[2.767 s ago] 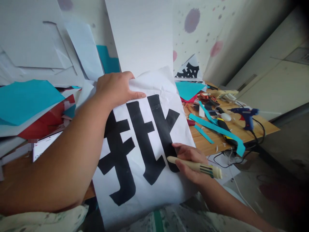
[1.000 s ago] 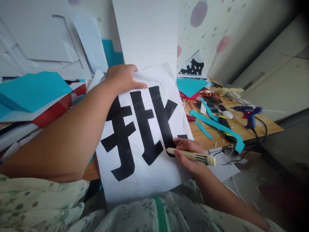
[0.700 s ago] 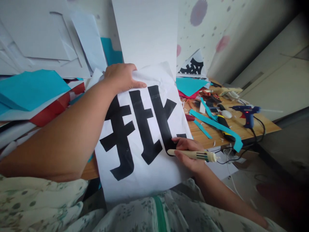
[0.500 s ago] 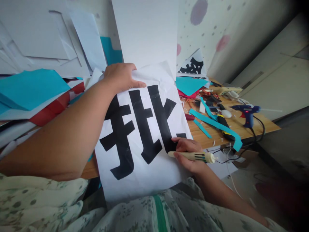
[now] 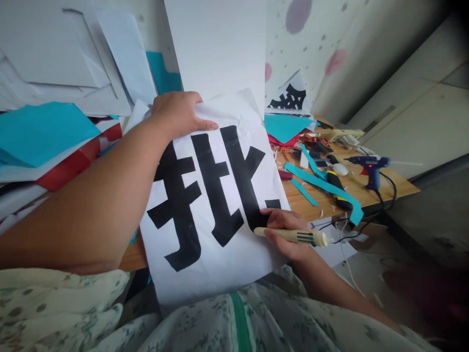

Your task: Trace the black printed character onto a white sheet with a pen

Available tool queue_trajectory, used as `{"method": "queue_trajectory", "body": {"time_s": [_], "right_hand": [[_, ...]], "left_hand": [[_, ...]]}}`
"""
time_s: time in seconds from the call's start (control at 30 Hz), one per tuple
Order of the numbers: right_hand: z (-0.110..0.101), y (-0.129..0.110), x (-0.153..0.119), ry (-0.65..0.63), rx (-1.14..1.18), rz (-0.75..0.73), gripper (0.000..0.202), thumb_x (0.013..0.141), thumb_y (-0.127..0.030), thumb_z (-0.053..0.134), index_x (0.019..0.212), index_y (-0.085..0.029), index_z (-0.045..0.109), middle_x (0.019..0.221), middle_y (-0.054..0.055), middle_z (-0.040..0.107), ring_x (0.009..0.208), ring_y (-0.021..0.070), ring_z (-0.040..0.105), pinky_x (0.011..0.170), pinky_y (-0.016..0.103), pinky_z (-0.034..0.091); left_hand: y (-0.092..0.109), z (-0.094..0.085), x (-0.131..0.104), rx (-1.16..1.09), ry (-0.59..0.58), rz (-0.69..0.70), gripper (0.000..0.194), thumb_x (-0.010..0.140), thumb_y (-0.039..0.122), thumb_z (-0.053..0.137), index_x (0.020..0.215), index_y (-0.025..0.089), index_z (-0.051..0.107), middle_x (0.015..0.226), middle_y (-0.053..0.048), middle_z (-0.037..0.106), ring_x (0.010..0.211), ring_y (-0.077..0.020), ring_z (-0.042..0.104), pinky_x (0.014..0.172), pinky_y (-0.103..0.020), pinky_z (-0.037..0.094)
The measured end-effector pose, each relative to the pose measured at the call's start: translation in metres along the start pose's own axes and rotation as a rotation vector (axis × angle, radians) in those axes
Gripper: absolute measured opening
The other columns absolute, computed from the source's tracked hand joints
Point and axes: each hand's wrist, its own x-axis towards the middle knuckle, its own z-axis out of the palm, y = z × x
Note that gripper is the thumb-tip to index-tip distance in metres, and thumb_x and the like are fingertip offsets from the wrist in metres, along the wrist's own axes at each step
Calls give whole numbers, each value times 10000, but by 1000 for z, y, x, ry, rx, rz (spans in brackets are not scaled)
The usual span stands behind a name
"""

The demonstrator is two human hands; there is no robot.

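A large white paper [image 5: 220, 269] with a bold black character [image 5: 230, 190] lies tilted over the desk's front edge. At its upper left edge is my left hand [image 5: 179, 113], thumb stretched along the top of the character and the other fingers curled over the edge, gripping the sheet. My right hand [image 5: 287, 232] is closed around a thick cream multicolour pen [image 5: 296, 236]. It rests on the lower right of the paper, the pen's end near the foot of the black stroke. The right hand's fingers partly cover the character.
On the wooden desk [image 5: 395, 183] at right are a blue glue gun [image 5: 372, 168], turquoise strips [image 5: 326, 186], a yellow-black tool [image 5: 339, 188] and scraps. Turquoise sheets [image 5: 44, 132] and a red one [image 5: 73, 164] lie left. A white board [image 5: 220, 49] stands behind.
The whole view has shifted slightly, so the scene sits a little further left and up. Both hands keep their places on the paper, and the pen is still in the right hand.
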Motion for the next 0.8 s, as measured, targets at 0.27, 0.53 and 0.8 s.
{"method": "queue_trajectory", "body": {"time_s": [0.27, 0.53, 0.8], "right_hand": [[-4, -1, -6, 20, 16, 4, 143, 768, -138, 637, 691, -244, 580, 581, -48, 548, 534, 154, 630, 755, 398, 651], [-4, -2, -6, -6, -4, -31, 165, 760, -134, 632, 662, -242, 555, 564, -52, 540, 502, 140, 599, 771, 422, 654], [-10, 0, -31, 150, -19, 131, 110, 805, -232, 665, 711, -245, 610, 604, -16, 615, 652, 209, 701, 729, 412, 646]], "left_hand": [[0, 1, -1, -11, 8, -11, 966, 592, 870, 547, 1355, 279, 507, 1373, -75, 545, 1290, -420, 428, 1070, -508, 288], [3, -2, -3, 109, 62, 60, 941, 674, 862, 522, 1326, 184, 535, 1244, -111, 602, 1222, -424, 518, 1000, -535, 388], [2, -1, -1, 97, 54, 48, 990, 641, 883, 521, 1341, 182, 507, 1241, -84, 574, 1262, -424, 482, 1044, -535, 350]]}}
